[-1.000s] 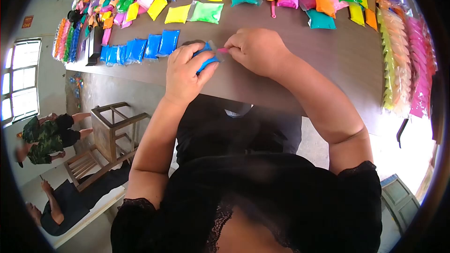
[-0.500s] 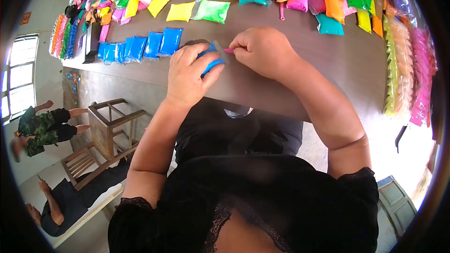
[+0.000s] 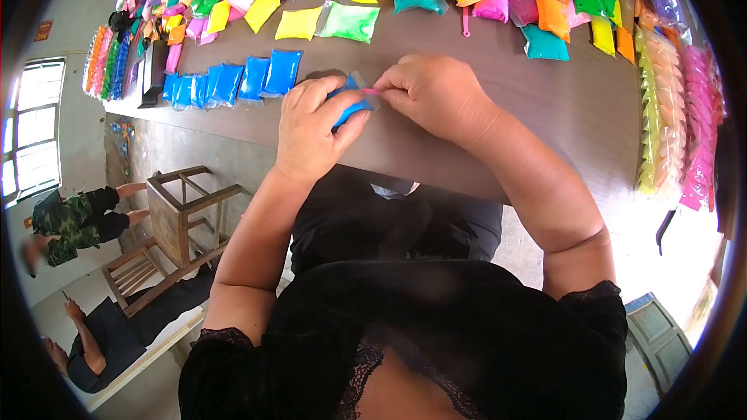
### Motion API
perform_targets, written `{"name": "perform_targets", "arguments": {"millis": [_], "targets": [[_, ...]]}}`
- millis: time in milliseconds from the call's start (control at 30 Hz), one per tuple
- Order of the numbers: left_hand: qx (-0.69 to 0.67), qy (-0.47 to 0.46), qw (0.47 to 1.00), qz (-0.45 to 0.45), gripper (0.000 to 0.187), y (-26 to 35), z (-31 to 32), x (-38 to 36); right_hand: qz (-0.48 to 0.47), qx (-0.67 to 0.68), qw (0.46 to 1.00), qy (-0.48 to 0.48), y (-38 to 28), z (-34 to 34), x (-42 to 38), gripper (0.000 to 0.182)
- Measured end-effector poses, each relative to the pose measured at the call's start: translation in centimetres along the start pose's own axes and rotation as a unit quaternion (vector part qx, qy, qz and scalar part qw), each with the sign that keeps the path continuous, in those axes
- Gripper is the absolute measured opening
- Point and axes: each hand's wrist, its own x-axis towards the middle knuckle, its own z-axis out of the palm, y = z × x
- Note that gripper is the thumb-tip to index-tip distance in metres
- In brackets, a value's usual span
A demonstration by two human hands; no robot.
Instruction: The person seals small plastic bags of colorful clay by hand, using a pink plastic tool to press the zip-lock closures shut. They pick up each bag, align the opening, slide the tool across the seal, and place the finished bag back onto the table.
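My left hand (image 3: pixel 306 131) is closed around a blue packet (image 3: pixel 352 114) in a clear bag, whose transparent edge sticks out toward the right. Between the thumb and forefinger of my right hand (image 3: pixel 440 97) is a thin pink stick (image 3: pixel 371 92), mostly hidden by the fingers. Its visible end overlaps the packet's clear edge. Left of my hands, a row of blue packets (image 3: pixel 226 84) lies side by side on the brown table (image 3: pixel 545 124).
Packets of many colours heap along the table's far side, with a green packet (image 3: pixel 350 22) near the front. Linked strips of packets (image 3: pixel 664 109) hang at the right edge. A wooden chair (image 3: pixel 173 218) stands left; two people are beyond it.
My right hand has moved slightly left and down, bringing the pink stick over the packet's clear edge. My left hand keeps its hold on the packet.
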Motion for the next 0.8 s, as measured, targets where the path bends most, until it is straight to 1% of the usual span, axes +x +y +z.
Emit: {"name": "perform_targets", "arguments": {"millis": [33, 167, 233, 267, 333, 433, 533, 567, 633, 800], "targets": [[0.001, 0.000, 1.000, -0.001, 0.025, 0.0, 0.0, 0.0, -0.022, -0.007, 0.999, 0.027, 0.1, 0.3, -0.1, 0.013], [-0.002, -0.001, 1.000, 0.003, 0.026, 0.0, -0.1, 0.0, -0.023, -0.016, 0.999, 0.031, 0.2, -0.1, -0.1, 0.013], [-0.011, -0.003, 1.000, 0.005, 0.027, -0.1, -0.1, -0.1, 0.019, -0.060, 0.998, -0.002, -0.1, -0.9, -0.1, 0.020], [-0.012, -0.004, 1.000, 0.005, 0.027, -0.1, -0.2, -0.1, 0.021, -0.060, 0.998, -0.002, -0.2, -1.1, -0.1, 0.020], [-0.026, -0.011, 0.999, 0.031, 0.028, -0.1, -0.3, -0.1, 0.046, -0.047, 0.998, -0.024, -0.5, -1.3, 0.0, 0.022], [-0.037, -0.017, 0.998, 0.043, 0.028, -0.2, -0.3, -0.1, 0.070, -0.022, 0.996, -0.050, -0.6, -1.4, 0.2, 0.022], [-0.037, -0.021, 0.998, 0.042, 0.028, -0.2, -0.4, 0.0, 0.076, -0.018, 0.995, -0.056, -0.7, -1.5, 0.3, 0.023], [-0.037, -0.022, 0.998, 0.043, 0.028, -0.2, -0.4, 0.0, 0.076, -0.017, 0.995, -0.055, -0.6, -1.3, 0.3, 0.023], [-0.037, -0.027, 0.998, 0.046, 0.029, -0.2, -0.5, 0.1, 0.054, -0.001, 0.999, -0.003, -0.1, -0.5, 0.2, 0.019], [-0.035, -0.026, 0.999, 0.025, 0.033, 0.1, -0.4, 0.2, 0.083, 0.007, 0.996, -0.021, -0.1, -1.2, 0.2, 0.020]]}}
